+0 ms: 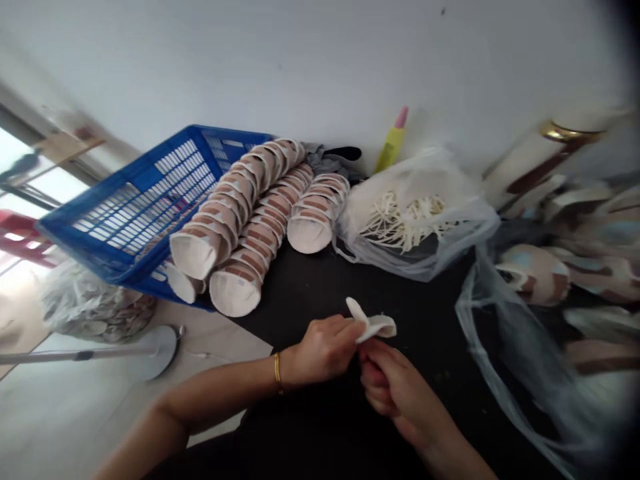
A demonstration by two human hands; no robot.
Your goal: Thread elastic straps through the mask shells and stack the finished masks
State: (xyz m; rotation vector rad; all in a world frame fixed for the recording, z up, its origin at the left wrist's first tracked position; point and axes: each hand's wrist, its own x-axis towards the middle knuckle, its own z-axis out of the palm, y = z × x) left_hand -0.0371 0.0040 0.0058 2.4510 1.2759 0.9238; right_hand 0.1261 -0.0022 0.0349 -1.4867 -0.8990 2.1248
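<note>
A small cream-white fabric piece (383,327) with a curved, loop-like edge sticks out beyond my fingers, above the black tabletop. My left hand (327,343) is closed, pinching this piece from the left side. On the right, my right hand (393,383) has its fingers curled in and its fingertips pressed against the lower edge of the same piece. Much of the fabric is hidden by the fingers, so its full shape cannot be made out. Nearest beyond the hands are nested stacks of pink, brown and white fabric pieces (239,267) with pale rims.
A blue plastic basket (125,267) stands at the left. Behind the hands lies a clear plastic bag (435,260) of cream strips, near a yellow bottle (389,150) with a pink cap. More plastic (500,360) and blurred fabric pieces (537,273) lie at the right.
</note>
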